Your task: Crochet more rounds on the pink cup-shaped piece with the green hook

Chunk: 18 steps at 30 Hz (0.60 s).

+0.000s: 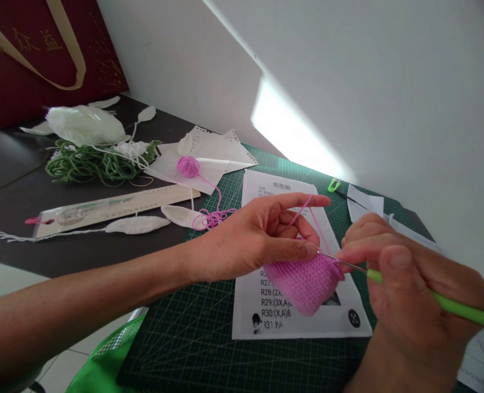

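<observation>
We take 12 o'clock as straight away from us and the piece as the clock centre. The hook slants: its metal tip points between 9 and 10 o'clock, and its green handle runs between 3 and 4. The tip meets the upper edge of the pink piece, which hangs above the sheet with its rounded end toward 6 o'clock. Our left hand pinches that edge between thumb and a curled finger; its index finger extends toward 3 o'clock, carrying the strand. Our right hand is closed around the hook, its fingertips at the piece.

The sheet lies on the green mat, which lies on the dark table. We find the ball between 10 and 11 o'clock, the green yarn at 10, and the red bag beyond. Sunlight strikes the pale wall at 12.
</observation>
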{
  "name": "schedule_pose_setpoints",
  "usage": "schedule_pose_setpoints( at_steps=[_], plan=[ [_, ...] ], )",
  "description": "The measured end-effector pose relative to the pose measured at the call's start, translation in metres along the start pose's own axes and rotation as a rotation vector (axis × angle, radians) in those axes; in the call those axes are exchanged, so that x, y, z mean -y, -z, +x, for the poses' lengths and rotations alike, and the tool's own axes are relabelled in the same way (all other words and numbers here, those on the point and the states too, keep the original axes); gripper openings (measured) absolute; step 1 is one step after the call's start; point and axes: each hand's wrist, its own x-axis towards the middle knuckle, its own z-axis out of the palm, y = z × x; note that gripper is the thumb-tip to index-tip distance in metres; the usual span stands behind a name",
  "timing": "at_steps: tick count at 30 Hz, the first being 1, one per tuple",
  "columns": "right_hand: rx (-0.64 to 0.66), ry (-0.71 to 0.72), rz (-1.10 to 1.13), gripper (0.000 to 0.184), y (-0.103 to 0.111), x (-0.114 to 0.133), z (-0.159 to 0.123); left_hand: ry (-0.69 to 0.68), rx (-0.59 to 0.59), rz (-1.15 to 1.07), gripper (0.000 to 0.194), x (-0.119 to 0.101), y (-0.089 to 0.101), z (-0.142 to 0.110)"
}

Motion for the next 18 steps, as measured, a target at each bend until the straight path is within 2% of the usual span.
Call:
schedule_pose_setpoints(
  at_steps=[5,12,15,18],
  plan=[
    [0.049,-0.057,0.014,0.023,0.005,0.002,-0.002,-0.012,-0.003,0.036,0.058,0.0,0.0,0.0],
    [0.032,-0.102,-0.088,0.025,0.002,0.009,-0.002,-0.045,-0.03,0.097,0.056,0.0,-0.002,-0.001],
    [0.093,-0.087,-0.142,0.023,0.005,0.01,-0.003,-0.06,-0.052,0.218,0.062,0.001,-0.003,-0.001],
    [0.138,-0.036,-0.273,0.02,0.003,0.007,-0.004,-0.127,-0.111,0.442,0.064,0.005,-0.004,-0.001]
  ],
)
